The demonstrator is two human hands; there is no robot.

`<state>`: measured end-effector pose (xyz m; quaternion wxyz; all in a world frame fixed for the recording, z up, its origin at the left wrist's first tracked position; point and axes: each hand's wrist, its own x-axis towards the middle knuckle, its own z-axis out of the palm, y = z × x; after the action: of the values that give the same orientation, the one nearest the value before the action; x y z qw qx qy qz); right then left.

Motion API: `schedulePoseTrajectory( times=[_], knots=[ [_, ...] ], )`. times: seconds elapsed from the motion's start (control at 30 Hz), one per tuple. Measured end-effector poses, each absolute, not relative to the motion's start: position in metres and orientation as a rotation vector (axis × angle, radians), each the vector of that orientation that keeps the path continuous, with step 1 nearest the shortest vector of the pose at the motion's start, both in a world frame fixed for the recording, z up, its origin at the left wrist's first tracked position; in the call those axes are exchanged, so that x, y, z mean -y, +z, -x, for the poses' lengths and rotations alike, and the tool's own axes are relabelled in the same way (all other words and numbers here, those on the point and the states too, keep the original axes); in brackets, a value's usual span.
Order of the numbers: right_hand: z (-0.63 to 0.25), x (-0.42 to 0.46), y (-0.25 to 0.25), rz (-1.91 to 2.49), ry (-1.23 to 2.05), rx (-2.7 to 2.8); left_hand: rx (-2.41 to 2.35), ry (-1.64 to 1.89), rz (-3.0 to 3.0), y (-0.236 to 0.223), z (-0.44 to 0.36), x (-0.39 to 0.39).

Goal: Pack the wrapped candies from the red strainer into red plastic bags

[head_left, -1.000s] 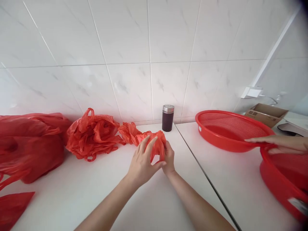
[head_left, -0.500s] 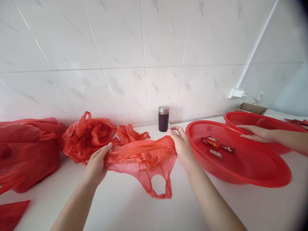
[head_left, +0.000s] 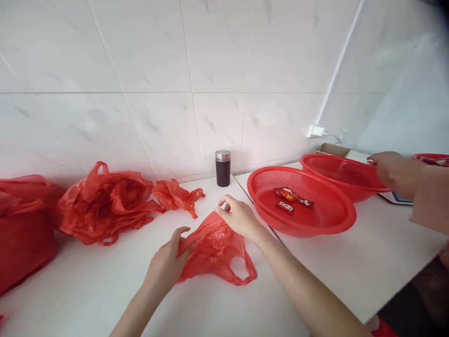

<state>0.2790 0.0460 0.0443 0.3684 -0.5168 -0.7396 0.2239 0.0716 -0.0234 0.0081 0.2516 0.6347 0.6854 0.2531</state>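
Observation:
A thin red plastic bag [head_left: 215, 250] lies on the white counter [head_left: 87, 290] with its handle loops toward me. My left hand [head_left: 167, 264] pinches the bag's left edge, fingers closed on the plastic. My right hand [head_left: 237, 217] grips the bag's top right corner between thumb and fingers. Both hands rest low over the counter, about a bag's width apart.
A heap of crumpled red bags [head_left: 105, 201] and a smaller one [head_left: 175, 194] lie at the back left. A dark jar with a metal lid [head_left: 222, 168] stands by the wall. A red basket [head_left: 336, 220] holds wrapped sweets [head_left: 291, 196]. Another person's hand [head_left: 394, 171] touches a second red basket [head_left: 336, 171].
I stretched the balled bag out between my hands, then brought it down onto the counter with my hands closer together. The baskets shifted left in view; the other person's hand moved.

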Motion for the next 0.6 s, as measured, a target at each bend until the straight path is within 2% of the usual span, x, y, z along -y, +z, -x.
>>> schedulePoseTrajectory(
  times=[0.1, 0.23, 0.33, 0.47, 0.6],
  knots=[
    [-0.277, -0.021, 0.049, 1.216, 0.156, 1.858, -1.655, 0.751, -1.536, 0.013, -0.066, 0.022],
    [-0.253, 0.009, 0.035, 0.934, 0.206, 2.150, -1.304, 0.974, -1.146, 0.022, -0.078, 0.027],
    [-0.252, 0.007, 0.006, 1.052, 0.153, 2.325, -1.149, 1.074, -0.789, 0.027, -0.080, 0.033],
    [-0.289, -0.004, -0.020, 1.287, 0.416, 2.380, -1.185, 1.205, -0.429, 0.028, -0.048, 0.037],
    [-0.318, 0.004, 0.000, 1.323, 0.919, 2.305, -1.180, 1.308, -0.293, 0.022, -0.020, 0.034]
  ],
)
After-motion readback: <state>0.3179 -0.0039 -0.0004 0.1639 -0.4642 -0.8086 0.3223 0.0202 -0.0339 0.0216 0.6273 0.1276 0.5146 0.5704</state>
